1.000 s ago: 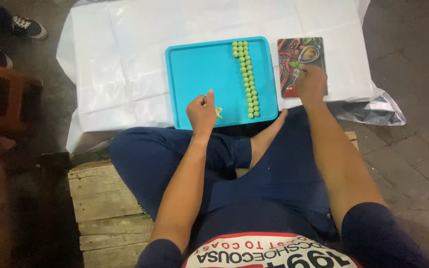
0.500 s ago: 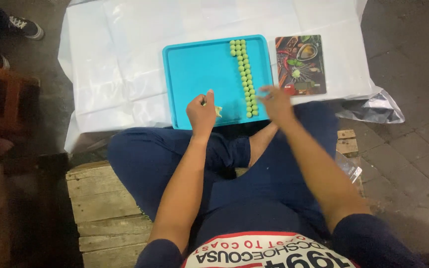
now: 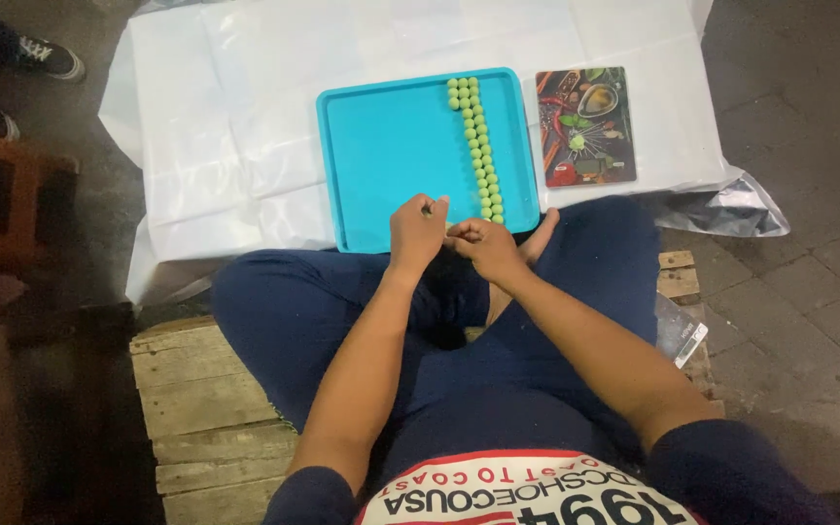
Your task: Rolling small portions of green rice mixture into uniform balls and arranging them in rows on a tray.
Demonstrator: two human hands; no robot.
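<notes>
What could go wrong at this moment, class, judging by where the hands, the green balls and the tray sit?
1. The left hand and right hand meet over the near edge of the turquoise tray; a nudge might tip or slide it.
2. The green balls lie in loose rows; a knock could send them rolling out of line.
3. The patterned board sits beside the tray, so a reaching arm might brush the rows.

A white sheet [image 3: 245,146] carries a turquoise tray [image 3: 391,156] and patterned board [image 3: 585,126].
</notes>
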